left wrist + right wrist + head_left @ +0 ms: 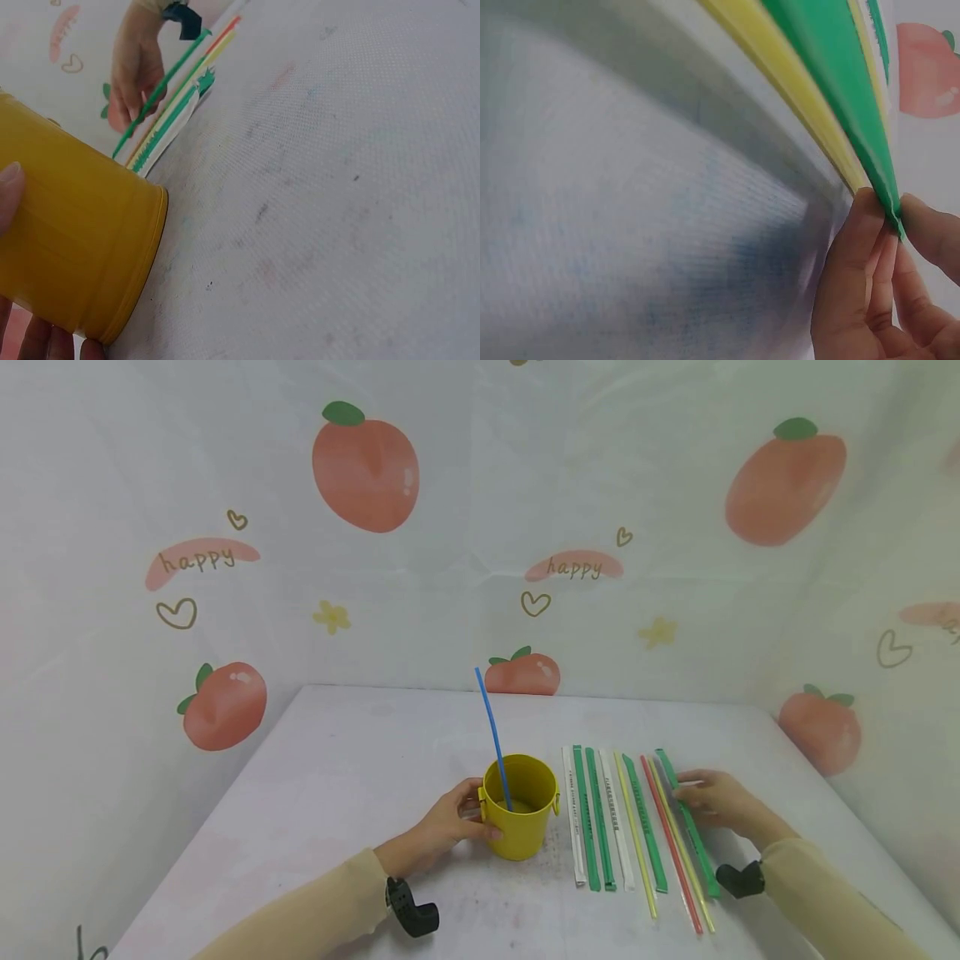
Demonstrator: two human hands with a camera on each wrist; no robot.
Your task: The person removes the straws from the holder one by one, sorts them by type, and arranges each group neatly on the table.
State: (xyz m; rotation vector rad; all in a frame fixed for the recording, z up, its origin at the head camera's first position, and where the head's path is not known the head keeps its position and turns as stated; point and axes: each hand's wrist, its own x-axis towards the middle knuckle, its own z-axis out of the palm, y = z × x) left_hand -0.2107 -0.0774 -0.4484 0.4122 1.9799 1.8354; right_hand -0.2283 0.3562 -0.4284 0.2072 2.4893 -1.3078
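Observation:
My left hand grips the side of a small yellow bucket, thumb at the front and fingers round the back. The bucket stands upright, and a blue straw leans in it above the rim. In the left wrist view, the bucket wall fills the left side. My right hand pinches a green paper-wrapped straw near its far end, at the right of a row. The right wrist view has the green wrapper between thumb and fingertips, beside a yellow straw.
Between bucket and right hand lie white wrapped straws, several green wrapped straws, a red straw and yellow ones, roughly side by side. A white table bears everything. A fruit-printed cloth hangs behind it.

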